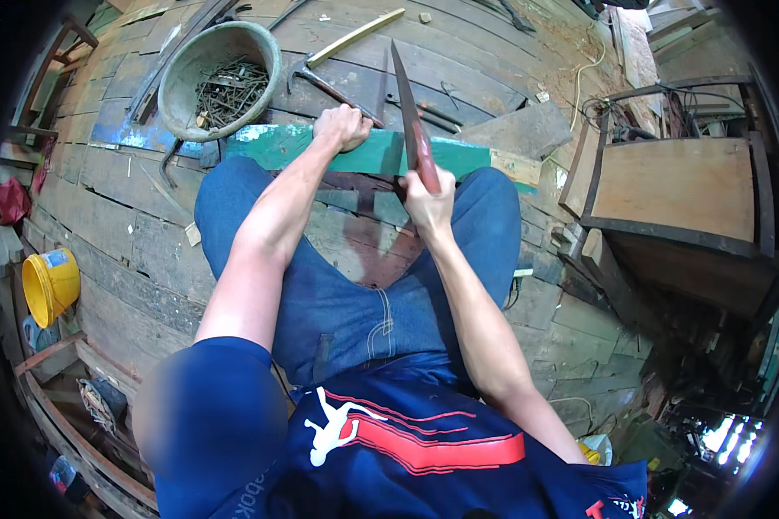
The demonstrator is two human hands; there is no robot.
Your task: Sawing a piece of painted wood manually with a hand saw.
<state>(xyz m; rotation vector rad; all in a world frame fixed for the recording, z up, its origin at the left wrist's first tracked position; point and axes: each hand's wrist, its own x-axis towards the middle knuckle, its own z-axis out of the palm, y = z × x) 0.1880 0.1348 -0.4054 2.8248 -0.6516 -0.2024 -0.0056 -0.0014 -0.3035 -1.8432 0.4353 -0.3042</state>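
In my right hand [430,201] is a handsaw, its reddish-brown handle [421,157] wrapped by my fingers. The narrow dark blade [404,86] points up and away from me, seen nearly edge-on, and passes over a green-painted board [450,158]. That board lies crosswise in front of my knees. My left hand [343,130] is closed on its far edge, left of the saw; the fingertips are hidden. Whether the saw's teeth touch the wood I cannot tell. Just beyond my left hand lies a hammer [331,89] with a dark shaft.
A grey bucket [171,95] of nails [234,89] stands at the far left. A pale wooden stick [355,39] and dark-handled pliers [437,115] lie beyond the board. At right is a wooden cabinet [675,186], at left a yellow bucket [52,285]. Planks form the floor [138,277].
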